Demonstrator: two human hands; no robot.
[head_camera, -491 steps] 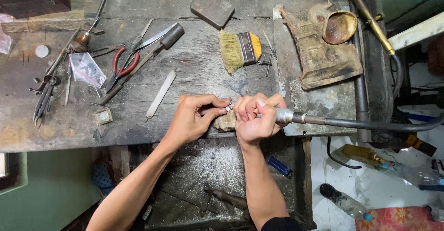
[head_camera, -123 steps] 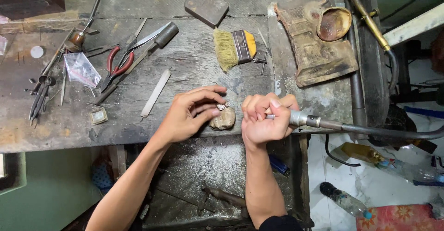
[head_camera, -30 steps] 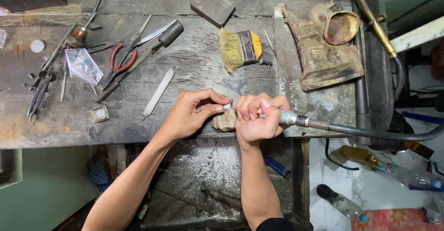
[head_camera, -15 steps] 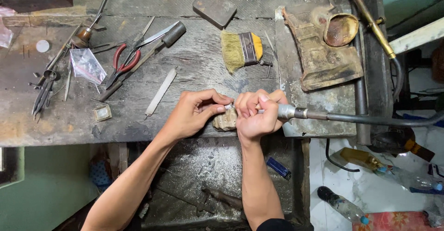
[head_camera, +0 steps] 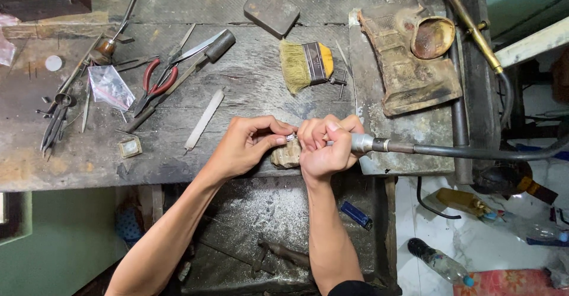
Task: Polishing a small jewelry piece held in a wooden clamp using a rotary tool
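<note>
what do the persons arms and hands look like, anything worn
Both forearms are bare and slim. The left hand and right hand wear no gloves, and no rings or watch show. A dark sleeve edge shows at the right elbow.

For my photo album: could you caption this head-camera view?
Left hand pinches a small ring while right hand grips a flex-shaft handpiece over a cluttered workbench.

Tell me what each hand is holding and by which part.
The left hand pinches a small silvery ring by its rim at the fingertips. The right hand grips the rotary tool handpiece around its front end.
</note>
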